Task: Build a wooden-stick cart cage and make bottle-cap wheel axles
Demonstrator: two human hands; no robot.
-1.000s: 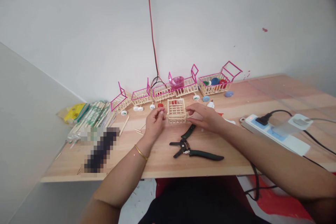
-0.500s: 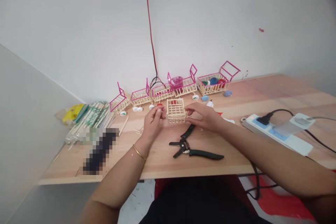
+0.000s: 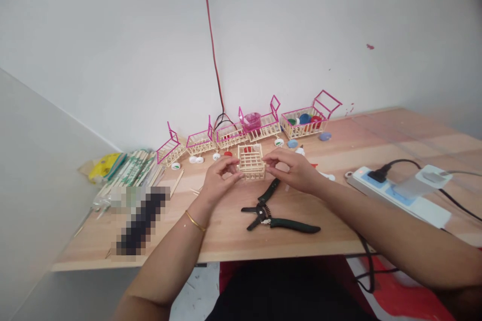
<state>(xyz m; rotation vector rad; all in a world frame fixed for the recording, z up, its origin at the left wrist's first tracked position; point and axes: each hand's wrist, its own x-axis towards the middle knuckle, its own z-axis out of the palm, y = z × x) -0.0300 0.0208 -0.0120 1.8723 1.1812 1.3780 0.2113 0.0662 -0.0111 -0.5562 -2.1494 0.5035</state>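
A small basket frame of pale wooden sticks (image 3: 251, 161) is held up between my two hands over the table. My left hand (image 3: 222, 174) pinches its left side with thumb and fingertips. On the other side, the fingers of my right hand (image 3: 289, 168) are closed on the right edge. Just below lie pliers with dark green handles (image 3: 261, 210), their jaws and handles spread apart. Behind the basket, a row of stick carts with magenta-painted rims (image 3: 201, 141) stands along the wall.
Bundled sticks in plastic packaging (image 3: 130, 170) lie at the left, near a blurred dark object (image 3: 142, 223). A white power strip (image 3: 401, 195) with a plug and cables is at the right. A pink cup (image 3: 252, 123) and bottle caps (image 3: 292, 144) are among the carts.
My left hand has shifted from a closed grip near the basket's left side to pinching that side, thumb now at its lower corner. My right hand stays at the right edge.
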